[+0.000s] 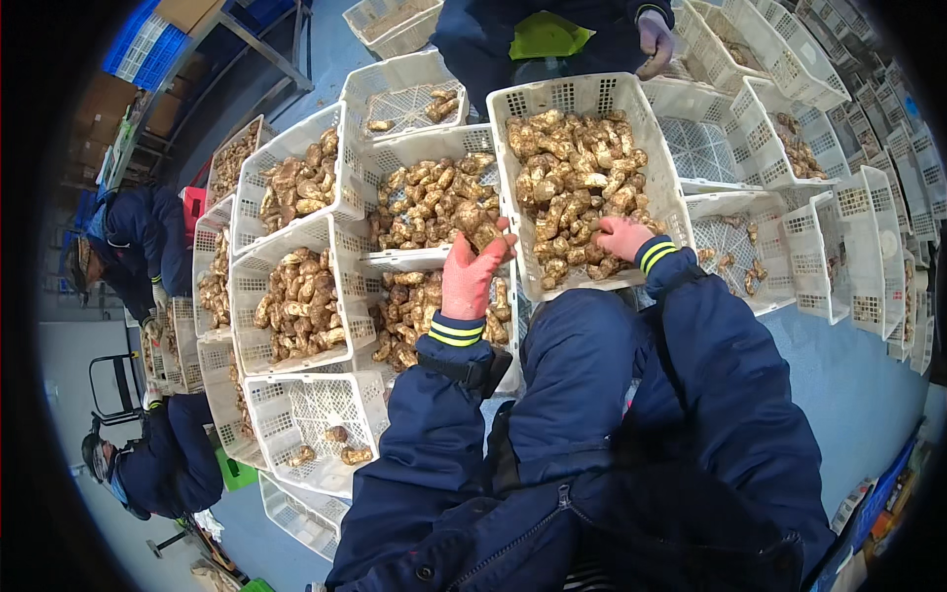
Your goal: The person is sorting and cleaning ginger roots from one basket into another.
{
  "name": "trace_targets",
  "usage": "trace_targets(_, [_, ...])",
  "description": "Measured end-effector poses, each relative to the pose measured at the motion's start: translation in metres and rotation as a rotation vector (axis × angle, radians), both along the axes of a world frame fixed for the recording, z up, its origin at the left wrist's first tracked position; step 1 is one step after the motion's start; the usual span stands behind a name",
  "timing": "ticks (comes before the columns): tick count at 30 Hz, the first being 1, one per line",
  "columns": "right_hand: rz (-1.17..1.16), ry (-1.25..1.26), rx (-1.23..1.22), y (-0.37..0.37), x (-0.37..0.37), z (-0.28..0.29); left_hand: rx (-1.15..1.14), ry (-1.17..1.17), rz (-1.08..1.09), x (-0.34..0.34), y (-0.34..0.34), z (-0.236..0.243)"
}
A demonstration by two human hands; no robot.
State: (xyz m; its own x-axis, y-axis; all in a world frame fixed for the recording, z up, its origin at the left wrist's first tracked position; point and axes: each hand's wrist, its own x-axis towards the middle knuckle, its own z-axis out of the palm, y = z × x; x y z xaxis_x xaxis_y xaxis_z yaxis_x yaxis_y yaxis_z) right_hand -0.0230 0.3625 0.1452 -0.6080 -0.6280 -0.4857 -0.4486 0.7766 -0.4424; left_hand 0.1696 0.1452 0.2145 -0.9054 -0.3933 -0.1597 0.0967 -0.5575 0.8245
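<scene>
My left hand (468, 281), in a pink glove, has its fingers and thumb around a thick brown mushroom (477, 223). It is raised over the rim between two crates of mushrooms. My right hand (625, 239), also in a pink glove, reaches into the white plastic crate (674, 183) right in front of me. Its bent fingertips press onto a mushroom at the right side of the heap (572, 178), partly hidden by the hand. Left of this crate, more brown and cream mushrooms (429, 195) lie in another white crate, close to my left hand.
White crates surround me, some heaped with mushrooms (299, 301), others holding a few (355, 455). Across from me a person's gloved hand (655, 37) hangs beside the far crates. Two more people (163, 459) work at the left. Stacked crates (873, 227) line the right side.
</scene>
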Motion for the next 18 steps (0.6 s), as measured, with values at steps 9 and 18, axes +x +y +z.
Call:
trace_targets(9, [0.382,-0.027,0.350,-0.023,0.028,-0.053,-0.226,-0.116,0.075,0.006,-0.018,-0.008])
trace_targets(18, [0.099,-0.323,-0.480,-0.065,0.031,0.065,0.672,0.153,-0.014,0.001,-0.014,-0.021])
